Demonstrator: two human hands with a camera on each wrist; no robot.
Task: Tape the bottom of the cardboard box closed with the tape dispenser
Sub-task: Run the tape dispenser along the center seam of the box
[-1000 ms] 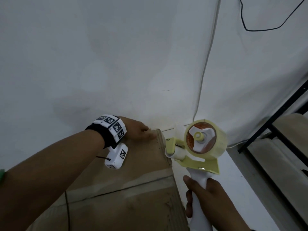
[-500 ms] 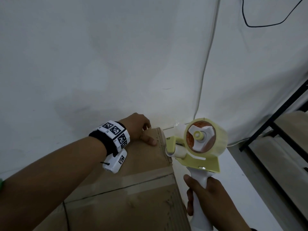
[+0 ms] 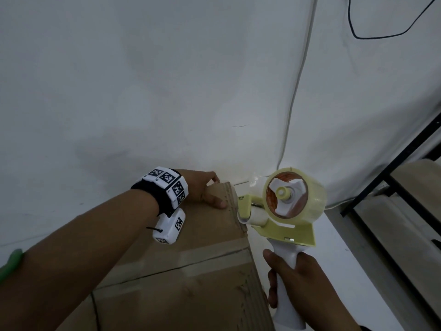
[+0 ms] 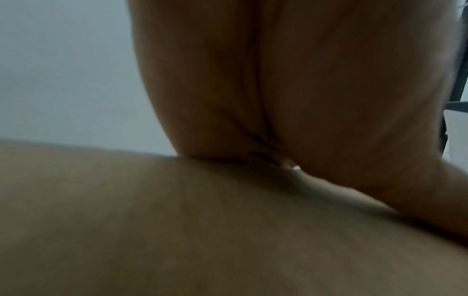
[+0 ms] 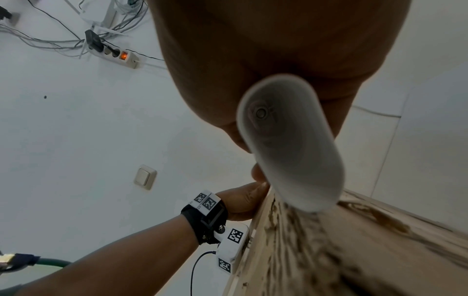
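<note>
The brown cardboard box (image 3: 191, 283) fills the lower middle of the head view, with a strip of tape (image 3: 210, 256) across its centre seam. My left hand (image 3: 205, 189) holds the box's far right corner, fingers over the far edge and thumb on top. The left wrist view shows the palm (image 4: 303, 90) pressed on the cardboard (image 4: 177, 230). My right hand (image 3: 303, 280) grips the white handle (image 5: 291, 144) of the yellow tape dispenser (image 3: 281, 225). Its clear tape roll (image 3: 307, 201) is upright. The dispenser's front roller sits against the box's right edge, just by my left thumb.
A black metal rack with wooden boards (image 3: 405, 211) stands to the right. A white cable (image 3: 296, 91) and a black cable (image 3: 381, 37) run down the white wall behind. The right wrist view shows a power strip (image 5: 113, 54) and a wall switch (image 5: 145, 177).
My left hand has shifted from lying flat near the corner to holding the far edge, thumb on top. The dispenser and right hand have hardly moved.
</note>
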